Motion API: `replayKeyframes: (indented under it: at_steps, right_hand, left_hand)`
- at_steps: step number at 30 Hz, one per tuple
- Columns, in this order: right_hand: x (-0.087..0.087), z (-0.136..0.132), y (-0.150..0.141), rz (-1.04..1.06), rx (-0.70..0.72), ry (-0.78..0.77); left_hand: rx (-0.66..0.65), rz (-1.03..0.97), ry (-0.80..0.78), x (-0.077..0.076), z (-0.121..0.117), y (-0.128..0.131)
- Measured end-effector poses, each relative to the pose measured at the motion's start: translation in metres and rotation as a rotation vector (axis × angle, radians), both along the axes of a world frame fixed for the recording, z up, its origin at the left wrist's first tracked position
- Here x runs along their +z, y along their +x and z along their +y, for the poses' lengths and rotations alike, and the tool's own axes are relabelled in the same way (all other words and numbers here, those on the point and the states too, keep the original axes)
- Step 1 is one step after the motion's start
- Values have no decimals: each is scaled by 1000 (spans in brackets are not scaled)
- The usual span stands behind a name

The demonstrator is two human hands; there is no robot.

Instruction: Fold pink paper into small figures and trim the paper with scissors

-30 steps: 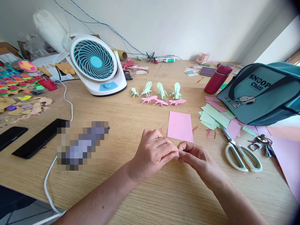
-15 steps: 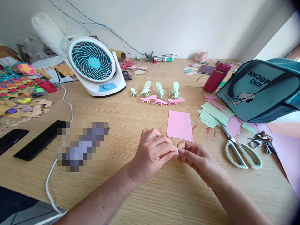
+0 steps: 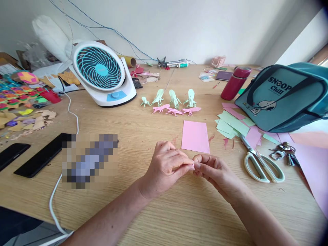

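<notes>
- Head view, the only one: over the last second little has changed. The left hand [image 3: 166, 164] and the right hand [image 3: 214, 171] stay fingertip to fingertip, just nearer the person than the pink sheet [image 3: 195, 136] on the desk [image 3: 133, 131]; the slight drift of the whole scene looks like the camera's.
- Both hands are pinched closed on a small pink paper piece [image 3: 192, 165], mostly hidden by the fingers, so its shape cannot be told. The work seems to be at a slow, fine stage.
- Green paper figures [image 3: 175, 99] and pink paper figures [image 3: 174, 111] stand beyond the sheet, unmoved.
- Containers: the teal bag [image 3: 279, 99] stands right of the sheet and farther back, its contents out of sight. The red bottle [image 3: 234, 85], also beyond and right, is capped, its inside hidden. Far left of the sheet, the red cup's [image 3: 53, 97] contents are unclear.
</notes>
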State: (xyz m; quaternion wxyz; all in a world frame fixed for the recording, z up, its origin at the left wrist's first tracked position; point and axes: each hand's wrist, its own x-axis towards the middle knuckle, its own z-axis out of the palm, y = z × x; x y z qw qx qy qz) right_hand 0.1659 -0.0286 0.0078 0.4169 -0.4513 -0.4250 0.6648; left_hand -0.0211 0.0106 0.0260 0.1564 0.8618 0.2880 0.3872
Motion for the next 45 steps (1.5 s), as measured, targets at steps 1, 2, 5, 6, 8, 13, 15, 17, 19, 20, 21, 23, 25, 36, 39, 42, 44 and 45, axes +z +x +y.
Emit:
replayKeyframes:
  at_steps: [1, 2, 5, 6, 8, 13, 15, 17, 19, 20, 21, 23, 25, 36, 39, 42, 44, 45]
  right_hand:
    - [0, -1, -1, 36, -1, -12]
    - [-1, -1, -2, 67, -3, -23]
    - [-3, -3, -2, 108, -4, -15]
    - [-3, -3, -1, 104, 2, 2]
    - [-2, -1, 2, 73, 17, 40]
    - [4, 4, 11, -47, 57, 108]
    - [6, 6, 12, -66, 62, 106]
    - [6, 6, 12, -70, 59, 91]
    - [6, 6, 12, -76, 57, 83]
    - [6, 6, 12, -83, 58, 83]
    - [7, 6, 12, -94, 61, 88]
    - [8, 6, 13, -122, 69, 114]
    - [9, 6, 14, -159, 80, 149]
    - [8, 2, 16, -437, 45, 273]
    - [13, 1, 14, -489, 21, 306]
    - [16, 0, 13, -530, 1, 332]
    - [17, -1, 13, -547, 7, 353]
    - [18, -1, 13, -552, 15, 362]
  left_hand:
    - [0, -9, -5, 0, 0, 0]
    - [-3, -19, -12, 0, 0, 0]
    - [-29, -58, -42, 0, 0, 0]
    - [-36, -71, -55, 0, 0, 0]
    - [-46, -93, -85, 0, 0, 0]
    - [-71, -102, -132, 2, 0, 1]
    - [-76, -99, -126, 2, -1, 1]
    - [-78, -94, -120, 1, -1, 1]
    - [-79, -87, -114, 1, -1, 1]
    - [-81, -84, -111, 0, -1, 1]
    - [-83, -83, -107, 0, -1, 1]
    - [-87, -85, -103, -1, -1, 1]
    - [-90, -92, -109, -2, 0, 1]
    - [-86, -142, -247, -3, 1, 4]
    - [-79, -163, -337, -2, -1, 5]
    - [-83, -182, -415, 0, -2, 6]
    - [-81, -194, -454, 0, -3, 7]
    - [-82, -197, -468, 0, -3, 7]
